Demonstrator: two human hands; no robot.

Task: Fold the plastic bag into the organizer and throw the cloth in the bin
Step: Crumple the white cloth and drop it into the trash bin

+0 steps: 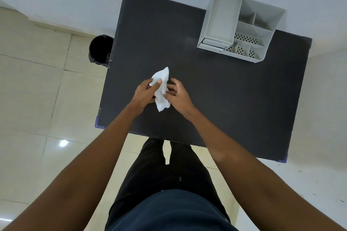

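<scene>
Cloth (161,88), one crumpled white piece, lies lengthwise away from the person, its pointed end toward the wall, over the left part of one dark table (216,90). Left hand (145,93) pinches it with thumb on top; right hand (178,95) grips its other edge with its fingertips. One grey organizer (221,24) stands at the far right; one black bin (100,50) sits on the floor beside the table's left edge.

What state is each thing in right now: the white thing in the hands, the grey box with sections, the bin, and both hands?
White crumpled item: bunched up, held over the table; cloth or bag, cannot tell.
Organizer: upright at the table's far right, compartments look empty.
Bin: open, lined with a dark bag, on the floor left of the table.
Left hand: gripping the item.
Right hand: fingers on the item.
</scene>
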